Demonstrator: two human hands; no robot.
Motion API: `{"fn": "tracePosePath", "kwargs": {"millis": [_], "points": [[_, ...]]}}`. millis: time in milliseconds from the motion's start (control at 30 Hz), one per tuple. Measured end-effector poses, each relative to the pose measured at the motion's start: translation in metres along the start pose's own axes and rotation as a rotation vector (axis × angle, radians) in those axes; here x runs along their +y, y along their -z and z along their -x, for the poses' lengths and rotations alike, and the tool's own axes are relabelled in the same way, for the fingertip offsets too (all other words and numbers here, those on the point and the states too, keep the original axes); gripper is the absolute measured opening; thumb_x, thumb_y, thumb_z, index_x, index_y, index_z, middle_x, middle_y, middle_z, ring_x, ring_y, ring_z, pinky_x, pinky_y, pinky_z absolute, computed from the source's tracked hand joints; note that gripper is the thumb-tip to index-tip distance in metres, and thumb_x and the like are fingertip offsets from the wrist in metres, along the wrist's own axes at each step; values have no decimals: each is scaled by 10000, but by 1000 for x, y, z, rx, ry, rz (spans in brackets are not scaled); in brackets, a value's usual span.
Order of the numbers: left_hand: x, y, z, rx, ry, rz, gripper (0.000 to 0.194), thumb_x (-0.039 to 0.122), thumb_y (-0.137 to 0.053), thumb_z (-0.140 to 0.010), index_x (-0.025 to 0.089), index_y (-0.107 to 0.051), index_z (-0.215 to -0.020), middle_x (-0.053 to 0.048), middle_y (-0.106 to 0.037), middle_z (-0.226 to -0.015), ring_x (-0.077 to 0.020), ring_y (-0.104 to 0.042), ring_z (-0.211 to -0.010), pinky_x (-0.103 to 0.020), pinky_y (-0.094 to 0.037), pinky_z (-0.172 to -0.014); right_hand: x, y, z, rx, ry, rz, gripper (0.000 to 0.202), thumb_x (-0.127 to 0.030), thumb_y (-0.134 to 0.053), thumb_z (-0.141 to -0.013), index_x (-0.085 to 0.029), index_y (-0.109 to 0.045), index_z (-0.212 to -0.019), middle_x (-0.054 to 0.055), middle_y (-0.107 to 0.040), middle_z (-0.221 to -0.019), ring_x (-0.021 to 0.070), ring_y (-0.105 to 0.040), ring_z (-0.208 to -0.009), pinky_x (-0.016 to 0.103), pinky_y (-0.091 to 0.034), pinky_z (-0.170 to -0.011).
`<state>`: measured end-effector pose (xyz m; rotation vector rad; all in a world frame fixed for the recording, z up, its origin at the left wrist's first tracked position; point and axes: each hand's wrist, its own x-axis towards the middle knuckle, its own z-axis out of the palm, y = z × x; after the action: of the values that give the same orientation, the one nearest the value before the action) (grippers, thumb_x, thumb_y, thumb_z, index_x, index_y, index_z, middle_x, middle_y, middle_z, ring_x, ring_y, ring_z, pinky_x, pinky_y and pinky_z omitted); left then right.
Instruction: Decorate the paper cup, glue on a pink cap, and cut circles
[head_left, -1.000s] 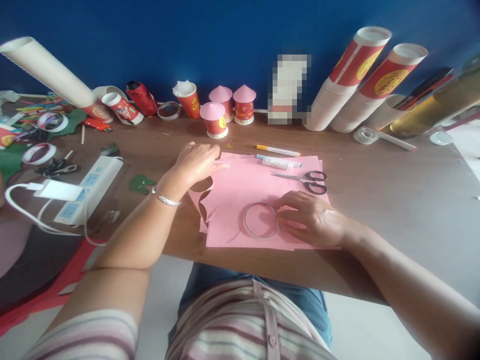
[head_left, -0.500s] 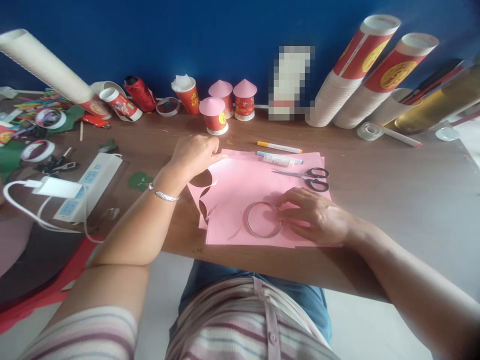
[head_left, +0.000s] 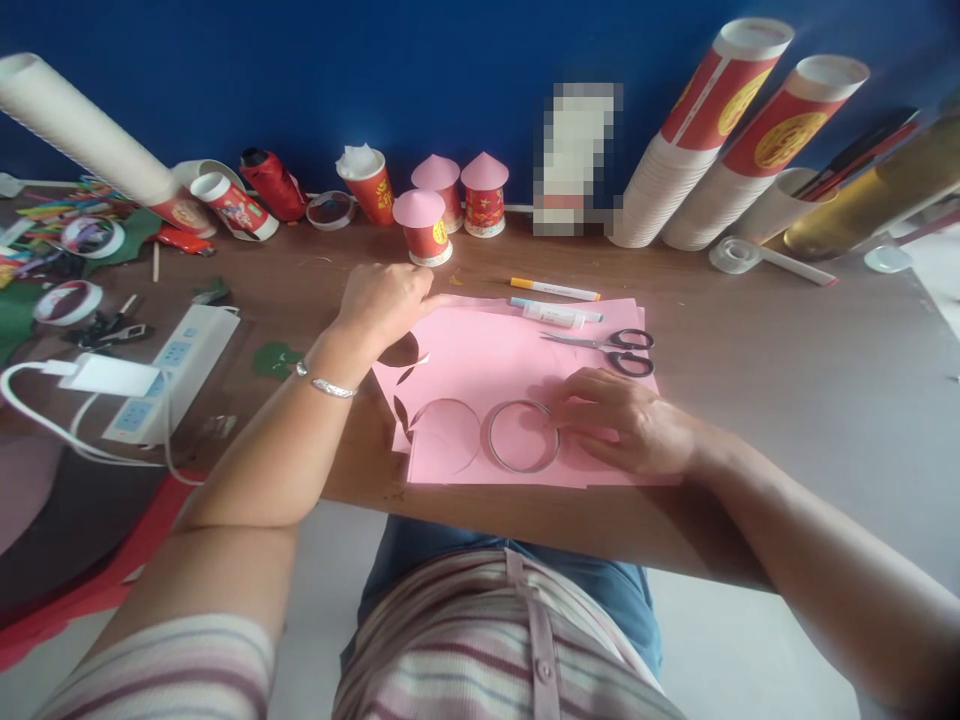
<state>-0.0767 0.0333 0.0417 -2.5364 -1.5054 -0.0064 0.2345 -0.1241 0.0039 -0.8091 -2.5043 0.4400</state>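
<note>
Pink sheets (head_left: 480,350) lie stacked on the table, with curved cut-outs at their left side and a drawn circle near the front. Beside that circle a thin ring (head_left: 491,440) rests flat on the paper. My right hand (head_left: 626,420) is at the ring's right edge, fingers bent but apart, its palm over the paper. At the sheets' back left corner is my left hand (head_left: 386,305), thumb and fingers closed by the paper's edge; what they hold is hidden. Scissors (head_left: 600,345) and a capped blue marker (head_left: 555,315) lie on the sheets.
Behind the paper are a yellow-capped marker (head_left: 555,290) and red cups with pink cone tops (head_left: 484,200). Tall cup stacks (head_left: 667,185) and a tape roll (head_left: 735,255) stand right. A power strip (head_left: 180,370) with cables lies left, near a green cut-out (head_left: 275,360).
The view has shifted slightly. The drawn circle left of the ring shows more clearly. Both hands stay in nearly the same places.
</note>
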Motion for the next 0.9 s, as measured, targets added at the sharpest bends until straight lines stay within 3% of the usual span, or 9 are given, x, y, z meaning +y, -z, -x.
{"fn": "tracePosePath", "kwargs": {"millis": [200, 367, 567, 733, 900], "points": [[-2, -4, -3, -50, 24, -72, 369, 440, -542, -1001, 152, -771, -1029, -174, -775, -960, -338, -727, -945, -402, -486, -778, 13, -8, 5, 106, -122, 156, 350, -181, -549, -999, -229, -675, -1322, 125, -742, -1222, 276, -708, -1093, 455, -617, -914], [-2, -8, -6, -61, 71, -61, 402, 456, -520, -1003, 144, -771, -1044, -187, -780, -993, -362, -732, -986, -405, -487, -784, 22, -11, 8, 110, -229, 366, 359, -173, -545, -999, -233, -686, -1324, 102, -719, -1352, 316, -687, -1210, 499, -582, -970], [1, -9, -7, -111, 116, -83, 460, 459, -473, -1014, 118, -772, -1091, -215, -772, -1033, -390, -719, -1025, -421, -486, -805, 25, -8, 5, 133, -232, 548, 314, -189, -562, -1006, -190, -694, -1291, 116, -734, -1329, 326, -683, -1210, 501, -541, -960], [2, -8, -5, -151, 155, -76, 446, 448, -486, -1014, 115, -771, -1101, -220, -770, -1042, -390, -720, -1026, -429, -495, -825, 11, -5, 5, 107, -135, 288, 315, -333, -652, -977, -197, -695, -1258, 143, -704, -1337, 340, -636, -1228, 535, -537, -985], [3, -8, -4, -158, 184, -55, 409, 408, -502, -1007, 109, -768, -1094, -220, -771, -1043, -392, -726, -1030, -435, -511, -835, -9, -7, 1, -27, -153, 85, 744, -412, -700, -939, -201, -402, -1587, 172, -559, -1526, 367, -490, -1427, 587, -491, -1112]]}}
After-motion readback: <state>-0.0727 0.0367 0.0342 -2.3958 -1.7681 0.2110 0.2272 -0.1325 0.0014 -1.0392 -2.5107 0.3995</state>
